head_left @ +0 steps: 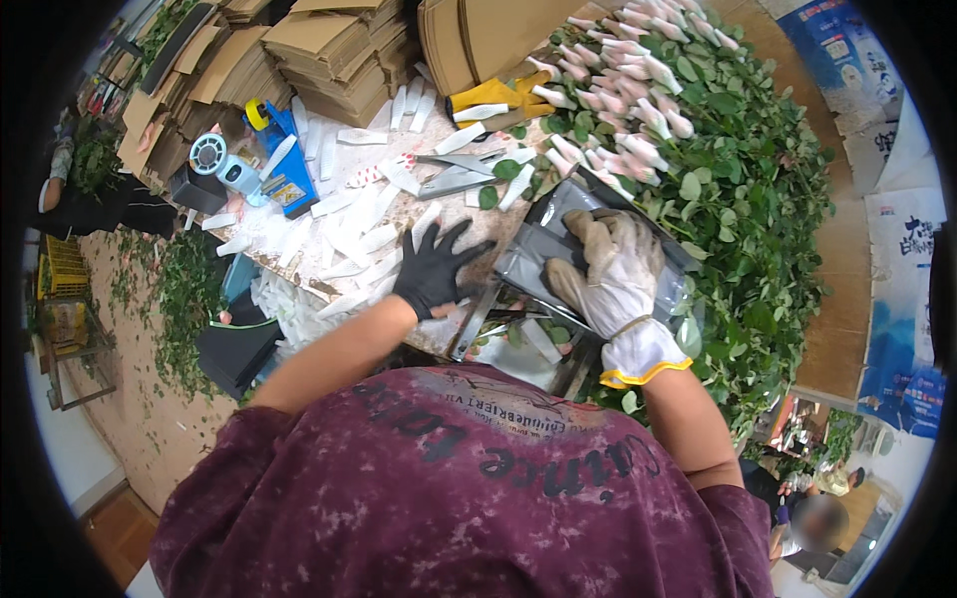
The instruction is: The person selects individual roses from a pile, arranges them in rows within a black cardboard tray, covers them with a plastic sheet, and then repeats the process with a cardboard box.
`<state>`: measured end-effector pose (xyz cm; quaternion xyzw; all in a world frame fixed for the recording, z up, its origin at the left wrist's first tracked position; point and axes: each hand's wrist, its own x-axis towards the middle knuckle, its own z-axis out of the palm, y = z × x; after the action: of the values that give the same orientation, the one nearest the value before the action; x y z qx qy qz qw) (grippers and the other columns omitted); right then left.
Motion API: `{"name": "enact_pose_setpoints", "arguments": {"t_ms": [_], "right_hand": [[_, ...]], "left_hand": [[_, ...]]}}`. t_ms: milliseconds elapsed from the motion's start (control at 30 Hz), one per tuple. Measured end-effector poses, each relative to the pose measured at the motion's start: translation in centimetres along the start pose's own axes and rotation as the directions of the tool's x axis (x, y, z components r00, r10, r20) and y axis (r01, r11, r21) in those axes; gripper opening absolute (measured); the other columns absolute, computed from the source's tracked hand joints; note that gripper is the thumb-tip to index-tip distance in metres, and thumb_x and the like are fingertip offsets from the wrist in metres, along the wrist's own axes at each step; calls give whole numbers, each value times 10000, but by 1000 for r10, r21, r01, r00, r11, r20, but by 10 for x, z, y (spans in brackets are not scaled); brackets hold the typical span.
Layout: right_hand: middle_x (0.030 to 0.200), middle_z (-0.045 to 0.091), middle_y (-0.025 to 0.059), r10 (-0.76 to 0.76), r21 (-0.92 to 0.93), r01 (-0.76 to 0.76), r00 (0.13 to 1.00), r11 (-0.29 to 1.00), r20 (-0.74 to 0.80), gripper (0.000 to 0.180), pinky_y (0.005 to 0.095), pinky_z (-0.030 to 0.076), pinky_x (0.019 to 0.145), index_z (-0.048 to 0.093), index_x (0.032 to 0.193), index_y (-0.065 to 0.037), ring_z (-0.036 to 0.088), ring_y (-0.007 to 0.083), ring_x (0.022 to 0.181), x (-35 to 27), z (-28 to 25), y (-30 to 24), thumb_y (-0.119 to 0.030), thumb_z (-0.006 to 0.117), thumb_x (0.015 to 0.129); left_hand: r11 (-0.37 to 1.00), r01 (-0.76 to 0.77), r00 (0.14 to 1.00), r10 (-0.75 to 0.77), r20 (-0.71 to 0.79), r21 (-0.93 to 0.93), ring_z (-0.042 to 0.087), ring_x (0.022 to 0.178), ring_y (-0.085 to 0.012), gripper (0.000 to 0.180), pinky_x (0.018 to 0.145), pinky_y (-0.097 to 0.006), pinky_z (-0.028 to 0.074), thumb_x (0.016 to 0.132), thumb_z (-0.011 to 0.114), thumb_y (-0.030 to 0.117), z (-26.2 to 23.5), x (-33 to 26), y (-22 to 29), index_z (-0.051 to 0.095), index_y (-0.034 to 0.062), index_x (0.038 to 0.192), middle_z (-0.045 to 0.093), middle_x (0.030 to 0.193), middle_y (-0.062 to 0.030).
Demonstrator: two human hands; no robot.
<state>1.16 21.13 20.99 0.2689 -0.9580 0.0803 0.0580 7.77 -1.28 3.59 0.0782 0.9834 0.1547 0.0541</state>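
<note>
Spreading my left hand wide, right palm down on the grey plastic sheet.

My left hand (436, 269), in the black glove, is near the table's (371, 156) front edge with the fingers fanned out and nothing in it that I can see. My right hand (618, 264), in the pale glove with yellow trim, has the thumb well apart from the fingers, on top of that grey plastic sheet (531, 267). It's at the front edge, toward the right corner, in a dark frame (593, 182). White mesh sleeves (374, 239) are scattered from the left corner to the middle, a blue tape dispenser (289, 179) and small fan (239, 179) sit by the left edge, cardboard (324, 50) is stacked along the far edge, and sleeved pink flowers (638, 90) are heaped along the right edge, leaves (758, 229) everywhere.
</note>
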Motion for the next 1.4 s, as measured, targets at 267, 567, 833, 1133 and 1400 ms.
{"name": "enact_pose_setpoints", "arguments": {"t_ms": [267, 567, 833, 1133, 1400], "right_hand": [[1069, 577, 64, 54, 73, -54, 999, 996, -3, 505, 482, 339, 967, 638, 1133, -186, 499, 309, 1095, 3, -3, 2, -367, 768, 680], [1104, 591, 76, 97, 131, -99, 995, 986, 21, 524, 490, 361, 979, 654, 1121, -198, 520, 325, 1103, 9, -8, 3, -383, 781, 648], [1060, 577, 39, 109, 196, -94, 992, 976, -64, 482, 516, 357, 985, 633, 1104, -239, 537, 299, 1055, 6, 1, 20, -354, 784, 661], [1044, 599, 27, 136, 194, -130, 991, 972, -16, 445, 513, 372, 985, 649, 1096, -236, 557, 289, 1048, 6, 3, 19, -334, 789, 685], [1061, 615, 30, 121, 91, -118, 992, 989, -27, 341, 511, 383, 973, 659, 1080, -247, 563, 284, 1064, 12, 7, 13, -221, 736, 749]], "left_hand": [[921, 311, 943, -270, -193, 235, 244, 1428, -420, 720, 1130, -676, 91, 806, 692, 507, -26, -133, -133, 436, 362, 1464, 326, 1568, -76], [977, -120, 984, 93, 149, 178, 558, 1138, -391, 750, 957, -430, 477, 726, 798, 417, -54, 136, -81, 522, -20, 1270, 572, 1213, -242], [328, 599, 612, 402, 681, -731, 628, 1092, -274, 747, 965, -396, 493, 805, 768, 232, -107, 111, -115, 390, 12, 1410, 582, 1279, -129], [675, -90, 575, 635, 515, -732, 461, 1329, -326, 860, 1080, -404, 381, 790, 722, 143, -126, 88, -53, 284, 112, 1529, 438, 1466, -189], [858, -129, 742, 416, 526, -497, 692, 893, -371, 585, 801, -419, 531, 807, 759, 295, -113, 76, -37, 515, 62, 1284, 683, 987, -232]]}}
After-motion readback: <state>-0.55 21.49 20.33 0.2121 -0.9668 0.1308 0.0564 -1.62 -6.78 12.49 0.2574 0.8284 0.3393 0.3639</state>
